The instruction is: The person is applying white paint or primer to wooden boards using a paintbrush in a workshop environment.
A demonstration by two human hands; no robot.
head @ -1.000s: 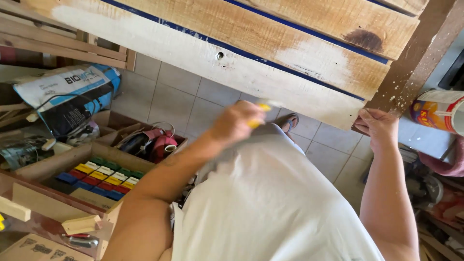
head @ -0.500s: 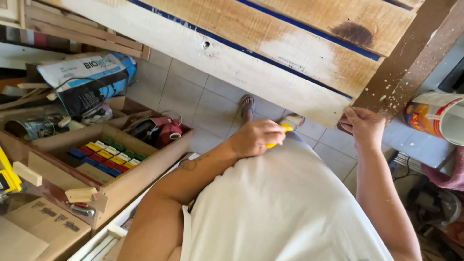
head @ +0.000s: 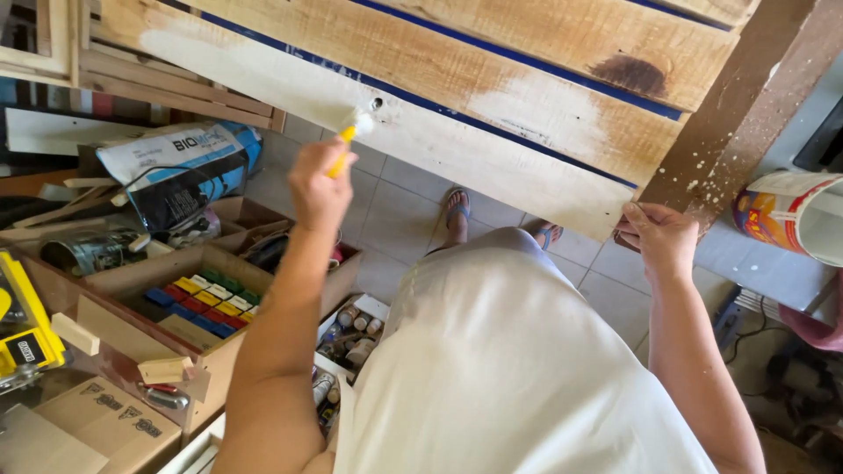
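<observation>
A big wooden panel [head: 492, 79] of rough planks with thin blue lines between them fills the top of the view, its lower plank partly coated in white paint while the upper planks show bare wood and one dark stain. It leans over a pale tiled floor [head: 413, 202], where the person's two sandalled feet show just below the panel's lower edge. The person's white garment [head: 509, 369] takes up the lower middle of the view. At the left sits a wooden crate [head: 114, 298] holding rows of small coloured pots — yellow, green, blue and red — and behind it lies a white and blue sack [head: 176, 167] on its side. A paint can [head: 790, 215] with a colourful label stands at the right edge, near the panel's brown side rail [head: 746, 114], which is speckled with white drops. A yellow power tool [head: 22, 325] shows at the far left edge, and a small tray of paint tubes and bottles [head: 351, 338] lies on the floor beside the crate. The right hand [head: 663, 237] is closed over the bottom of the side rail, fingers wrapped round its edge. The left hand [head: 318, 189] is raised and clenched round the yellow handle of a paintbrush [head: 351, 132] — its white-loaded bristles touch the lower plank, just beside a small hole in the wood.
</observation>
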